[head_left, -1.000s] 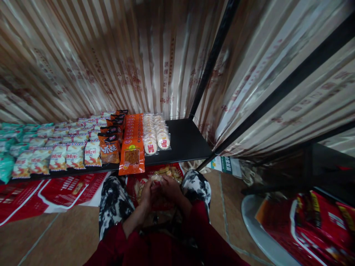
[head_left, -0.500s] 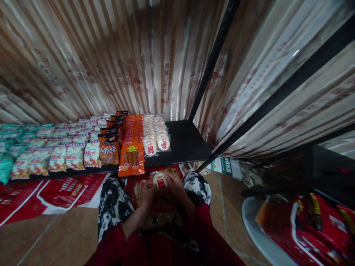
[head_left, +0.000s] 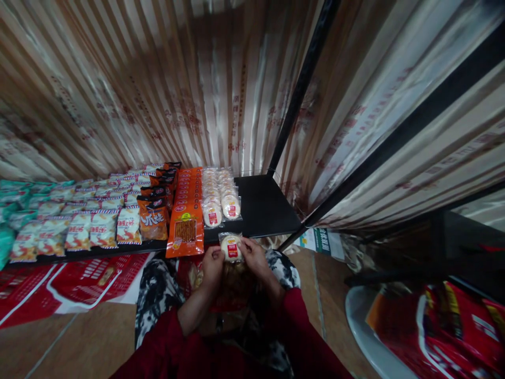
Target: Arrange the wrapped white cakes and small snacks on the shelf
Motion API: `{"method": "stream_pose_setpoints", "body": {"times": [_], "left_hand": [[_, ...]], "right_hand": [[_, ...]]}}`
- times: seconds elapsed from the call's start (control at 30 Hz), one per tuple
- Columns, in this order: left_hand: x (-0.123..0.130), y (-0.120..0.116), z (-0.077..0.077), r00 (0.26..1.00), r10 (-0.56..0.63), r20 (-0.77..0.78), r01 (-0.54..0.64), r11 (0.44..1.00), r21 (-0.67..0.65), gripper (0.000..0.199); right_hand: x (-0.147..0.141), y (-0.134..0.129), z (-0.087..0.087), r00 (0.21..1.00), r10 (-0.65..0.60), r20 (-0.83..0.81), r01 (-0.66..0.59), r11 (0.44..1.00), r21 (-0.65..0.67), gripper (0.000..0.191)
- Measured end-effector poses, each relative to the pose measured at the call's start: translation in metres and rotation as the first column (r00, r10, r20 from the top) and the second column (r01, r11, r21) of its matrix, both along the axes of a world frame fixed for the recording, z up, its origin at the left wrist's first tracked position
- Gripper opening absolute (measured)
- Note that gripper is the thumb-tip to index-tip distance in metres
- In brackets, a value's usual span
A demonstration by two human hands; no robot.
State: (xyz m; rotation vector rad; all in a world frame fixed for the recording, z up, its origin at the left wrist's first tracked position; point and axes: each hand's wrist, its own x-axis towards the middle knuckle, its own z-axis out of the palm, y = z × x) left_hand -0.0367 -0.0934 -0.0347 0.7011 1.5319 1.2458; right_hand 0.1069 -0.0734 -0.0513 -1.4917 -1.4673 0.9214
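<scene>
A round white cracker in a clear wrapper with a red label (head_left: 232, 248) is held in front of the shelf's edge. My left hand (head_left: 213, 266) pinches its left side, and my right hand (head_left: 254, 257) grips its right side. Below both hands lies a large red bag (head_left: 232, 287) of snacks between my knees, its contents hard to make out. Just beyond, on the black shelf (head_left: 264, 202), two rows of the same wrapped crackers (head_left: 221, 200) stand side by side. A long orange snack packet (head_left: 185, 216) borders them on the left.
Farther left along the shelf are orange-brown packets (head_left: 153, 217), white-and-orange snack bags (head_left: 104, 227) and green packets (head_left: 11, 221). Black posts (head_left: 294, 105) rise at the shelf's right corner before pleated curtains. A pale basin (head_left: 366, 321) with red packages (head_left: 445, 326) sits right.
Both hands have lifted the wrapped cracker up and slightly forward, from above the red bag toward the shelf's edge. The view has shifted slightly.
</scene>
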Motion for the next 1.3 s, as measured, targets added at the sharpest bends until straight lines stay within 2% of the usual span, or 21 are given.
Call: {"method": "stream_pose_setpoints", "body": {"times": [0.23, 0.4, 0.73, 0.93, 1.1, 1.3], "left_hand": [[0.009, 0.026, 0.006, 0.999, -0.024, -0.035, 0.026, 0.998, 0.058, 0.025], [0.015, 0.039, 0.012, 0.979, -0.084, -0.187, 0.109, 0.985, 0.13, 0.023], [0.022, 0.061, 0.026, 0.848, -0.159, -0.505, 0.194, 0.981, 0.017, 0.032], [0.024, 0.067, 0.036, 0.753, -0.19, -0.63, 0.228, 0.973, -0.02, 0.032], [0.025, 0.07, 0.032, 0.725, -0.215, -0.655, 0.259, 0.965, -0.029, 0.035], [0.027, 0.074, 0.021, 0.739, -0.232, -0.632, 0.286, 0.958, -0.017, 0.037]], "right_hand": [[0.008, 0.032, 0.014, 0.995, -0.092, 0.026, 0.091, 0.995, 0.046, 0.039], [0.01, 0.051, 0.02, 0.988, -0.111, 0.104, 0.104, 0.992, 0.071, 0.038], [0.005, 0.079, 0.027, 0.929, -0.217, 0.3, 0.198, 0.976, 0.093, 0.034], [0.003, 0.093, 0.022, 0.917, -0.23, 0.327, 0.197, 0.972, 0.131, 0.034], [0.003, 0.099, 0.018, 0.91, -0.226, 0.347, 0.194, 0.973, 0.127, 0.032], [0.003, 0.1, 0.016, 0.902, -0.24, 0.358, 0.194, 0.968, 0.16, 0.032]]}}
